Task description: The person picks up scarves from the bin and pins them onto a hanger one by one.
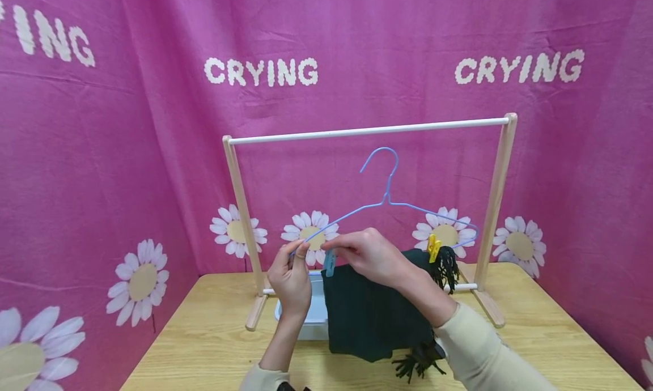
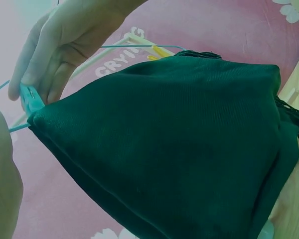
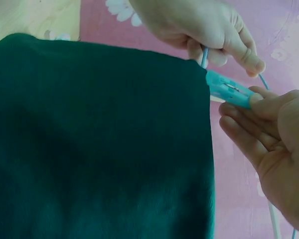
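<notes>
A blue wire hanger [image 1: 388, 197] is held up in front of the rack, its hook free of the bar. My left hand [image 1: 292, 280] grips the hanger's left end. Between thumb and fingers, my right hand [image 1: 374, 258] pinches a light-blue clothespin [image 3: 229, 89], which sits at the upper left corner of a dark green scarf [image 1: 377, 311]. The scarf hangs folded over the hanger's lower wire, with dark fringe [image 1: 420, 360] at its ends. Near the hanger's right end a yellow clothespin [image 1: 433, 248] is clipped by the fringe. Cloth hides most of the lower wire.
A wooden rack with a white top bar [image 1: 367, 131] stands on the wood-grain table [image 1: 204, 323]. Behind the scarf, a white plastic bin [image 1: 313, 328] is partly covered. Pink flowered curtains [image 1: 357, 28] enclose the back and sides.
</notes>
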`<state>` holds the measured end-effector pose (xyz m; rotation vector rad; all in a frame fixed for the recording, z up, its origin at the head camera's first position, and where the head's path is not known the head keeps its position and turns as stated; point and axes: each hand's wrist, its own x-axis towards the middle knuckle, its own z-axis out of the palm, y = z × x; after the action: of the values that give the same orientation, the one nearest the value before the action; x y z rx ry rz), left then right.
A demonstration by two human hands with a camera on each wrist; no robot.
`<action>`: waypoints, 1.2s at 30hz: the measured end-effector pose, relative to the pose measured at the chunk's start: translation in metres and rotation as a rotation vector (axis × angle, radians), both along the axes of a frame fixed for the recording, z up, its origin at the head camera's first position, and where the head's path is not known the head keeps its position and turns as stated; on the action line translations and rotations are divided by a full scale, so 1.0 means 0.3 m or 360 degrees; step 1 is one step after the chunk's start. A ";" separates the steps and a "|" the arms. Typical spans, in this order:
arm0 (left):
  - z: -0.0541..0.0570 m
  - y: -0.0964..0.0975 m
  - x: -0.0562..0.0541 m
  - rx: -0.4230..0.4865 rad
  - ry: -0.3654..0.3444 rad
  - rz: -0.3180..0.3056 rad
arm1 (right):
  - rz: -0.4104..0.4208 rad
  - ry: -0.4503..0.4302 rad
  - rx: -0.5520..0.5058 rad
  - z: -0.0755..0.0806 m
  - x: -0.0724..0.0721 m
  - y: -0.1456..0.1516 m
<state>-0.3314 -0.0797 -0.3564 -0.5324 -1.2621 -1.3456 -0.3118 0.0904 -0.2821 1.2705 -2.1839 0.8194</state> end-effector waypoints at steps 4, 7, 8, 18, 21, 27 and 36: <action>0.000 0.011 -0.003 0.0018 0.0022 0.0000 | -0.0050 -0.0012 0.0013 -0.001 0.008 -0.018; -0.003 0.016 -0.005 0.0041 0.0002 -0.0002 | -0.0074 0.0012 0.0029 -0.010 0.008 -0.025; -0.004 0.016 -0.005 0.0050 -0.0004 0.0001 | -0.0077 0.0022 0.0031 -0.013 0.008 -0.026; 0.010 0.023 -0.012 0.0073 0.0005 0.0012 | -0.0019 0.0056 0.0068 -0.045 0.001 -0.020; 0.014 0.027 -0.018 0.0090 -0.0018 0.0009 | -0.0016 -0.0009 0.0037 -0.053 -0.001 0.000; 0.012 0.023 -0.025 0.0039 -0.0018 0.0033 | 0.0022 -0.0165 0.0020 -0.058 -0.012 0.003; 0.007 0.028 -0.027 -0.0025 -0.0035 0.0034 | -0.0036 -0.0230 -0.0078 -0.037 -0.015 -0.017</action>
<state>-0.3396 -0.0713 -0.3544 -0.5147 -1.2938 -1.3280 -0.3165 0.0852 -0.2931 1.1941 -2.2709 0.9768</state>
